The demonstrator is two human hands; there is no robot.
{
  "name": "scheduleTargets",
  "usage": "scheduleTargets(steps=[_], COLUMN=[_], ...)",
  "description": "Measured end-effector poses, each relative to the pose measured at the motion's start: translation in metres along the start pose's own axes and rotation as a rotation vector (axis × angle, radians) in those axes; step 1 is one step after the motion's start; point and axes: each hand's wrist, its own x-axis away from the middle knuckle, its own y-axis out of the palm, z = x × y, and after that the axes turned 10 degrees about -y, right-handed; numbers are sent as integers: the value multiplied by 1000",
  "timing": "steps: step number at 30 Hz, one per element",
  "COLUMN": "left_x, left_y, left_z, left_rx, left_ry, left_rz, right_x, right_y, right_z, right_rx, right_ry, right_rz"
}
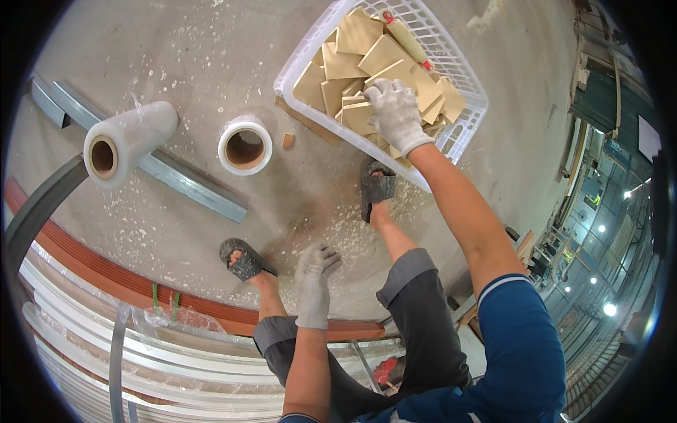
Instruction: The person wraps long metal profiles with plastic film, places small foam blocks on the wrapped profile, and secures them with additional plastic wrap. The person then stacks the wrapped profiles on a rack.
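Observation:
My right hand [395, 116], in a pale grey work glove, reaches into a white plastic basket [451, 134] and touches the flat tan boards [345, 60] heaped in it. These are small, thin, mostly square-cut pieces that look like wood. Its fingers are bent but apart over the pile, and I see no board lifted. Along the basket's far right side lies a roller [407, 41] with red ends, on top of the boards. Lower down, my left hand [315, 282], gloved alike, hangs above the floor between my legs, its fingers loosely bent with nothing in them.
Two rolls of clear wrap stand to the left: a larger roll [134, 141] and a smaller roll [245, 146]. Beneath runs a metal channel [190, 187]. A small brown chip [288, 140] lies near the basket. Reddish-brown profiles [92, 254] and wrapped white lengths [141, 352] line the lower left.

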Motion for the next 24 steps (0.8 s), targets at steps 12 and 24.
scheduleTargets(steps=[12, 24], left_x=[4, 20], left_y=[14, -13], left_z=[23, 23], left_rx=[31, 197], left_ry=[165, 76], left_rz=[-183, -103], right_x=[60, 97], right_y=[-85, 7], right_z=[3, -24], right_rx=[-987, -646], right_ry=[338, 765], right_rz=[164, 420])
